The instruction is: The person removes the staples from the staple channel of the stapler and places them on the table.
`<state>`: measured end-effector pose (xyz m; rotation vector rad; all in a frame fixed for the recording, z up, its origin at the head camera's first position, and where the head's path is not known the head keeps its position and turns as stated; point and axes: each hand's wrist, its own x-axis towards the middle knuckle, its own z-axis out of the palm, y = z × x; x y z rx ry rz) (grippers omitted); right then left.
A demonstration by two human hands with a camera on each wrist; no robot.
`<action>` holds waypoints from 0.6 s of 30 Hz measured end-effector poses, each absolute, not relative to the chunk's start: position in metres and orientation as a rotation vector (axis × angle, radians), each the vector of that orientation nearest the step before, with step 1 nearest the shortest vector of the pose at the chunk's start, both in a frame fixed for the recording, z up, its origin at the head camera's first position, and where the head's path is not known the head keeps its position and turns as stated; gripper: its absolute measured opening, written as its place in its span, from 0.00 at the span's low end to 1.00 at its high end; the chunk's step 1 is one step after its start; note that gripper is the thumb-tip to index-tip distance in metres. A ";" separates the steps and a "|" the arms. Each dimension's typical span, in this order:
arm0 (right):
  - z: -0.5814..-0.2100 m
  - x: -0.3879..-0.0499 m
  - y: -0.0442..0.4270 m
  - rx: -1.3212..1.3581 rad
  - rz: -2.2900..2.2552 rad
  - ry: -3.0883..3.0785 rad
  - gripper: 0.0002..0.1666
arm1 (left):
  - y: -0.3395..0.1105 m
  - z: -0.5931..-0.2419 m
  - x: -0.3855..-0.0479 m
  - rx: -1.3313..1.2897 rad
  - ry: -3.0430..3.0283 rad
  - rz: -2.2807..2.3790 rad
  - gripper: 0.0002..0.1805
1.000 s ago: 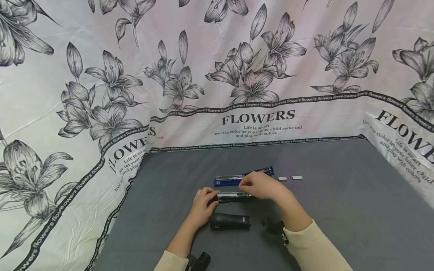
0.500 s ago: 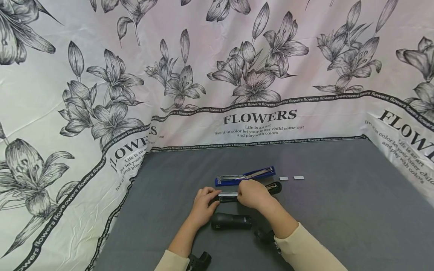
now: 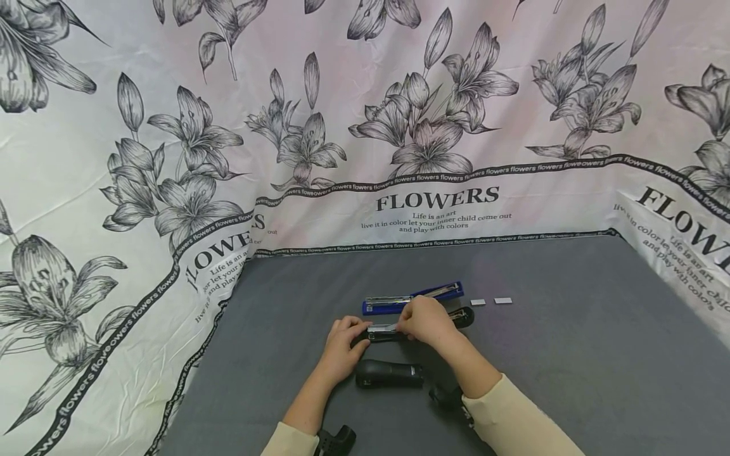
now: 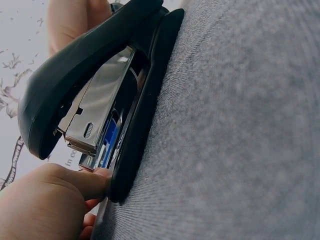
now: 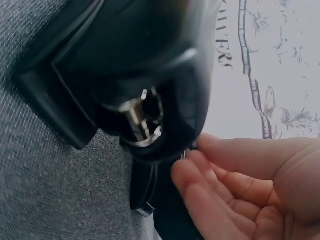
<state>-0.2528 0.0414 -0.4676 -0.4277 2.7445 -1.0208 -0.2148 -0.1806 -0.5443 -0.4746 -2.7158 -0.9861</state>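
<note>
An opened black stapler (image 3: 383, 337) lies on the grey cloth, its top swung back to the right and its silver magazine exposed. My left hand (image 3: 342, 345) grips its left end between thumb and fingers. Over the middle of the magazine, my right hand (image 3: 424, 322) pinches what looks like a small silvery staple strip (image 3: 390, 328); the fingers hide most of it. A second black stapler (image 3: 390, 373) lies folded just in front. It fills much of the left wrist view, where my left thumb and fingers (image 4: 55, 200) show beyond its front end.
An opened blue stapler (image 3: 388, 306) lies right behind the hands. Two small white staple strips (image 3: 477, 303) lie to its right. Flower-printed cloth (image 3: 433, 215) rises behind and beside the grey tabletop (image 3: 570, 354).
My right hand has come slightly left and down along the magazine, uncovering the stapler's swung-back top. My left hand keeps its grip on the left end.
</note>
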 end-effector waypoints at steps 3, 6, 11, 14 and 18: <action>-0.468 -0.254 0.041 -0.403 -1.131 2.678 0.09 | -0.180 -0.545 -0.215 -0.468 -2.717 -0.987 0.20; -0.468 -0.254 0.041 -0.384 -1.229 2.615 0.05 | -0.180 -0.545 -0.216 -0.458 -2.722 -0.989 0.20; -0.469 -0.256 0.042 -0.395 -1.250 2.573 0.02 | -0.180 -0.546 -0.216 -0.458 -2.714 -0.990 0.19; -0.467 -0.257 0.045 -0.411 -1.233 2.564 0.03 | -0.181 -0.547 -0.216 -0.461 -2.706 -1.000 0.19; -0.460 -0.260 0.053 -0.407 -1.265 2.530 0.04 | -0.181 -0.548 -0.215 -0.479 -2.691 -0.987 0.19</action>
